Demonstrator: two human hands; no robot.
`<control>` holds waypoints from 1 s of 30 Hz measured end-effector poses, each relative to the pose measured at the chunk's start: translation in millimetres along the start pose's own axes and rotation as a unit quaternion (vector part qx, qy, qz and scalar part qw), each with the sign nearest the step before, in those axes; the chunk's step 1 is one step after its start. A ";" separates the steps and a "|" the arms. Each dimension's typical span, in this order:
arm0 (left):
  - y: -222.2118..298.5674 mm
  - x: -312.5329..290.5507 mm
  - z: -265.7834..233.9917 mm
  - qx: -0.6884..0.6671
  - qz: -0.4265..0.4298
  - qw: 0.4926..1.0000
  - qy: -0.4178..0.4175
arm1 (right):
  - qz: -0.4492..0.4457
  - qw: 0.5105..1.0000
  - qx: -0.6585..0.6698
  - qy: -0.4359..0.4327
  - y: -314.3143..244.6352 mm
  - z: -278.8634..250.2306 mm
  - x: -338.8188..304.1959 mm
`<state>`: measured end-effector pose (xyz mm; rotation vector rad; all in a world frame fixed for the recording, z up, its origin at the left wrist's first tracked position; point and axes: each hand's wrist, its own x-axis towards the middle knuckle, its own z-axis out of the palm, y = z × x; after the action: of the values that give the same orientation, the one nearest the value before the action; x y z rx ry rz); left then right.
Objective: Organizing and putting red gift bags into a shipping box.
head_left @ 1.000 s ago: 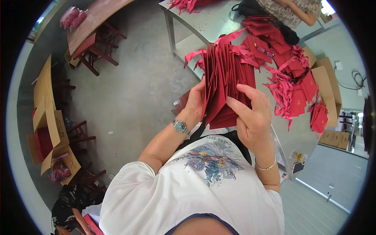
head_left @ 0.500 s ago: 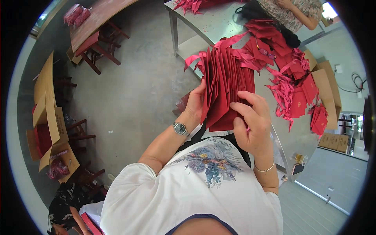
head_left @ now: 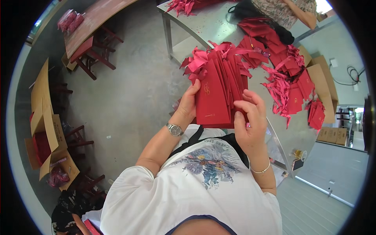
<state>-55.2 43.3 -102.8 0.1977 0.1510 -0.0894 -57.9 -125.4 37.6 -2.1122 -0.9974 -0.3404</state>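
Note:
A thick stack of flat red gift envelopes (head_left: 211,96) with pink ribbons (head_left: 197,60) at the top is held before my chest. My left hand (head_left: 187,103) grips its left edge, thumb on the front envelope, which shows small gold print. At the right edge, my right hand (head_left: 250,117) has its fingers bent and thumb close to the index finger, pinching at the envelopes there. What lies exactly between those fingertips is hidden. More red envelopes (head_left: 295,100) and loose pink ribbons (head_left: 280,88) lie on the metal table (head_left: 256,83) to the right.
Across the table is another person's arm (head_left: 301,13), near a black bag (head_left: 286,37). Cardboard boxes (head_left: 322,78) stand beyond the right edge. A glass cup (head_left: 299,154) and phone (head_left: 297,164) sit near the table's close corner. Open cartons (head_left: 58,129) and wooden stools (head_left: 92,55) stand left.
The stack has turned, so the front envelope's face now shows where its edges were fanned out. My left hand has shifted slightly left; my right hand stays at the right edge.

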 end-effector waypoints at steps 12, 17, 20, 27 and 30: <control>-9.8 -16.2 -18.4 0.164 0.019 0.981 0.100 | 0.168 0.982 -0.059 -0.060 22.9 11.9 -35.6; -17.9 -12.1 -30.2 0.170 0.019 0.982 0.083 | 0.281 0.960 0.005 -0.016 32.1 11.9 -45.5; -23.1 -5.9 -41.8 0.115 -0.019 0.991 0.060 | 0.351 0.934 0.054 0.038 40.9 3.2 -54.0; -46.0 13.5 -36.0 0.213 -0.075 0.971 0.077 | 0.388 0.834 0.319 0.228 71.3 -6.1 -79.5; -66.5 28.4 -41.0 0.213 -0.087 0.970 0.073 | 0.341 0.789 0.341 0.380 110.1 -36.0 -94.0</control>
<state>-39.8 -15.4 -159.6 0.6216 0.2963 -0.2831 -34.7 -247.7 -44.7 -1.3110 0.1588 -0.3394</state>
